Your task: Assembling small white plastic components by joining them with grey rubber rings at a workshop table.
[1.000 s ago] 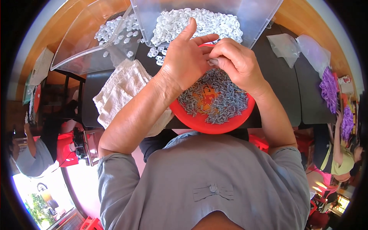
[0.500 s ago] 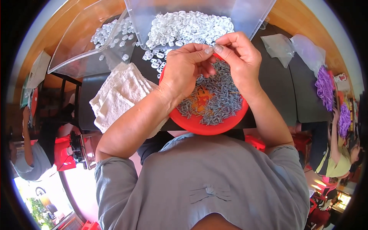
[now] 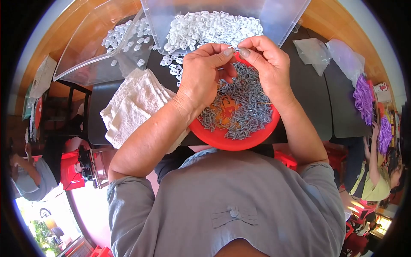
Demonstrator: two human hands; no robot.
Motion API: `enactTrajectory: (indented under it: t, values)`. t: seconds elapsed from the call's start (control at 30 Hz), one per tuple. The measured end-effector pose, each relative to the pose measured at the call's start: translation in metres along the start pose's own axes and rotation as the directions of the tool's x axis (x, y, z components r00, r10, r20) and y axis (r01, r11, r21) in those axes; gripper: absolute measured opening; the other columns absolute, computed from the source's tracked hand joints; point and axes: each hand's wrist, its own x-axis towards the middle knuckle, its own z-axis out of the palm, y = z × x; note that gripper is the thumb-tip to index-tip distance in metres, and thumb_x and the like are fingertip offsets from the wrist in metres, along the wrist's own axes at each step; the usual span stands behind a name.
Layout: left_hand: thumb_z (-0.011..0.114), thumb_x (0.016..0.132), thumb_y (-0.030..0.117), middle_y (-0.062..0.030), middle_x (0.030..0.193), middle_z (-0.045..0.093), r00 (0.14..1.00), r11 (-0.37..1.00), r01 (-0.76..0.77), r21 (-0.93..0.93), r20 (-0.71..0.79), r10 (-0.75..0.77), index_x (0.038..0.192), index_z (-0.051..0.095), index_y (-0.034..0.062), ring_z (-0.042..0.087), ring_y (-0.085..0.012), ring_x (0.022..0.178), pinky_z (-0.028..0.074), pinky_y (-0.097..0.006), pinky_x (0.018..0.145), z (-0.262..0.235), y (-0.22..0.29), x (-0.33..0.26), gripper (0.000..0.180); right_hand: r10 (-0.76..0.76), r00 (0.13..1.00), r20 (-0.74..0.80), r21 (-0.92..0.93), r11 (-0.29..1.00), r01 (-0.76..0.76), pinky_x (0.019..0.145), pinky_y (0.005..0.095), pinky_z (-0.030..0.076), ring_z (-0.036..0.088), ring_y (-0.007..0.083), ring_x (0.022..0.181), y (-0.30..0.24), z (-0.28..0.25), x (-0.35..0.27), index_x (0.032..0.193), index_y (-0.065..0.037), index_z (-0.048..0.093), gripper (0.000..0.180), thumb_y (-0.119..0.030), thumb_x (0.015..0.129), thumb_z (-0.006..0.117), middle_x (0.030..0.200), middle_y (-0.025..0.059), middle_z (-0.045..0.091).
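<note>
My two hands meet at the fingertips above the far rim of a red basin (image 3: 229, 142). The basin holds a heap of small grey screws (image 3: 246, 115). My left hand (image 3: 204, 70) pinches a small white plastic piece (image 3: 233, 48) between thumb and forefinger, its other fingers curled below. Close beside it, thumb and forefinger of my right hand (image 3: 269, 64) are also drawn together; anything between them is too small to make out. Just beyond lies a pile of white oval plastic pieces with holes (image 3: 214, 28), in a clear plastic bin (image 3: 284, 19).
A second clear bin (image 3: 81, 70) with white pieces lies tilted at the left. A folded cream towel (image 3: 132, 107) rests on the dark table (image 3: 308, 103). Plastic bags (image 3: 312, 53) and purple strands (image 3: 363, 100) are at the right. Other people sit at both sides.
My fingertips have drawn slightly apart, the left hand shifting a little left, and a white piece now shows between them. At the far left, another person's arm has moved.
</note>
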Motion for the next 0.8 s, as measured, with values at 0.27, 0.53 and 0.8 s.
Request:
enactTrajectory:
  t: [0.27,0.53,0.8]
  values:
    - [0.061,0.089,0.005,-0.0071,0.077,0.062,1.0,1.0,-0.022,0.013,-0.014,0.022,0.092,0.059,-0.0016,0.059,-0.0148,0.058,0.046,-0.027,0.049,-0.0004,-0.0015,0.0,0.008,-0.026,0.998,0.063,-0.144,0.989,0.035,0.071,0.0199,0.046,0.055,0.0047,0.078,0.0038,-0.0023,0.0009,0.094,0.0,0.061,0.006,-0.005,0.093,0.059,0.082,-0.0005,0.061]
    - [0.058,0.093,0.008,-0.009,0.084,0.063,0.999,0.996,-0.039,0.076,-0.02,0.041,0.097,0.059,-0.0031,0.059,-0.0151,0.063,0.046,-0.028,0.052,-0.0005,-0.0005,-0.0019,0.012,-0.074,0.996,0.053,-0.216,0.973,0.084,0.07,0.0202,0.045,0.054,0.0046,0.077,0.0032,-0.0012,0.0007,0.093,0.001,0.06,0.007,-0.006,0.093,0.059,0.081,-0.0006,0.061]
    - [0.059,0.092,0.007,-0.0091,0.083,0.063,0.998,0.994,-0.043,0.097,-0.03,0.046,0.097,0.059,-0.0036,0.06,-0.0151,0.063,0.047,-0.028,0.051,0.0009,-0.0006,-0.0031,0.012,-0.142,0.988,0.066,-0.279,0.948,0.155,0.066,0.0204,0.044,0.052,0.0046,0.073,0.0043,-0.0008,0.0005,0.092,0.001,0.058,0.006,-0.005,0.092,0.059,0.079,-0.0005,0.059]
